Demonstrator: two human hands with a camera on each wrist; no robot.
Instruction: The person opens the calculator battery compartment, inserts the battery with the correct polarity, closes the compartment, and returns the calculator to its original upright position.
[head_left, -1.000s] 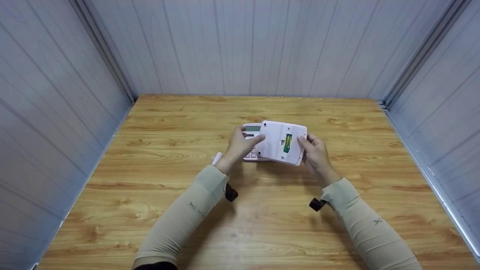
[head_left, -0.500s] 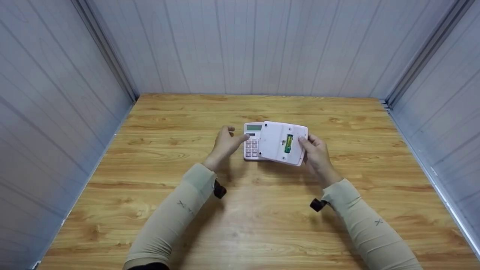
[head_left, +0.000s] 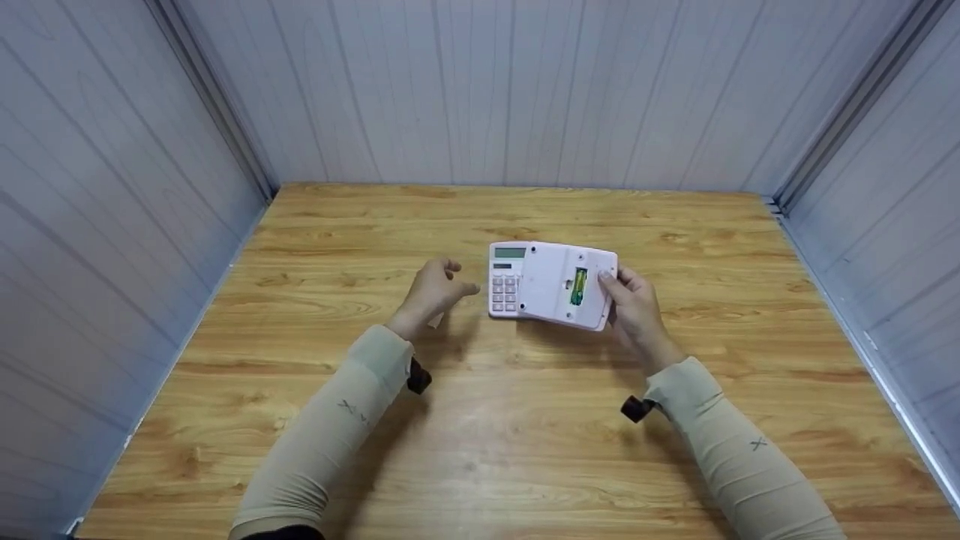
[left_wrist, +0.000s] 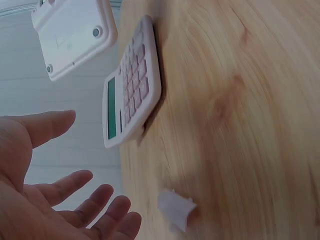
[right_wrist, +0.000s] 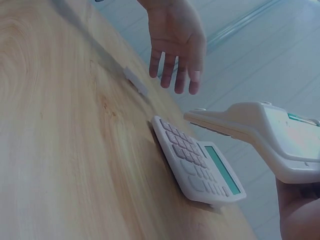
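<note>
My right hand (head_left: 636,307) grips one end of a pale pink calculator (head_left: 546,281), thumb on its back, which faces up. In that back, an uncovered battery compartment shows a green and yellow battery (head_left: 578,286). Partly behind it, a second pink calculator (head_left: 504,300) lies face up on the table; its keys (left_wrist: 135,82) and green display show in the left wrist view. My left hand (head_left: 433,290) is to its left, holding nothing, fingers loosely spread. Below those fingers a small pale battery cover (left_wrist: 175,207) lies on the table, mostly hidden by the hand in the head view.
The wood-grain table (head_left: 525,450) reaches back to a pale panelled wall (head_left: 480,90). Similar side walls stand left (head_left: 97,225) and right (head_left: 885,225). A dark wrist camera (head_left: 418,377) is strapped at the left sleeve, another camera (head_left: 636,409) at the right.
My left hand has let go of the held calculator's edge and moved left and slightly down, uncovering the keys of the calculator on the table. My right hand stays nearly still with its calculator.
</note>
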